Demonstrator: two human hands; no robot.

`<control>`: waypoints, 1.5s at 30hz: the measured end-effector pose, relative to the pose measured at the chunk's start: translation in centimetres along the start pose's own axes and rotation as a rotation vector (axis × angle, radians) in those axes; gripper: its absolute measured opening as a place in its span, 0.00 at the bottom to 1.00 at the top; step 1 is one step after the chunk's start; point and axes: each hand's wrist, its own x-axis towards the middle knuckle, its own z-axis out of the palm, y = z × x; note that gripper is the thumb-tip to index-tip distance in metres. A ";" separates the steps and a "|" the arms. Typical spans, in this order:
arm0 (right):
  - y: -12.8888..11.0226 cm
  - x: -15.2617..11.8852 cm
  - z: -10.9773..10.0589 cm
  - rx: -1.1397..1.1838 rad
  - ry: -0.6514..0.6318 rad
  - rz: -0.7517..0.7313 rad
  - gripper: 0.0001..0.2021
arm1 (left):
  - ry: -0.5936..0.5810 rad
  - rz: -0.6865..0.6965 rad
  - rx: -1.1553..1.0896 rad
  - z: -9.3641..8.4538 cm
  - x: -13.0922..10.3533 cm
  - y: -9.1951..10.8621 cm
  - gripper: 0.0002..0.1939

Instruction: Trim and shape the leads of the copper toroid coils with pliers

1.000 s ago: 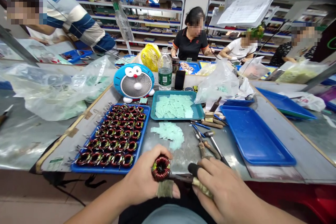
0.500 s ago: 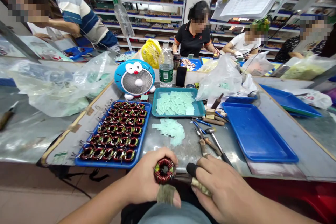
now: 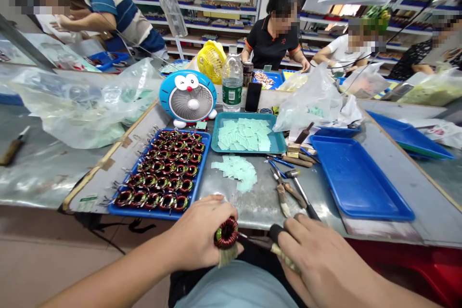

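Note:
Low in front of me, my left hand [image 3: 202,231] is closed around a wire-wound toroid coil [image 3: 228,232], reddish copper with some yellow-green inside the ring. Tape covers the left thumb, which is partly hidden under the coil. My right hand [image 3: 314,252] grips a thin-shafted metal tool [image 3: 257,240] by a pale wrapped handle. Its shaft points left to the coil; whether the tip touches it or enters the ring I cannot tell. A black cover sits on one right finger. Beyond my left hand stands a blue tray of similar coils [image 3: 202,173].
Pale green sheets [image 3: 240,173] lie on the metal bench before a teal tray [image 3: 285,147] of more sheets. Pliers [image 3: 280,192] and a hammer [image 3: 298,185] lie right of them, beside a blue tray [image 3: 364,178]. A cartoon fan [image 3: 187,98] and water bottle [image 3: 232,82] stand behind. Co-workers sit opposite.
The coil has turned in my left hand, so its hole shows less. My right hand has shifted slightly right and down, and the tool's shaft now shows between the hands. The view has tilted a little.

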 end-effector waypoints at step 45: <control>-0.4 -0.5 8.2 1.098 0.150 0.607 0.24 | 0.415 -0.238 -0.411 1.3 2.0 -3.3 0.32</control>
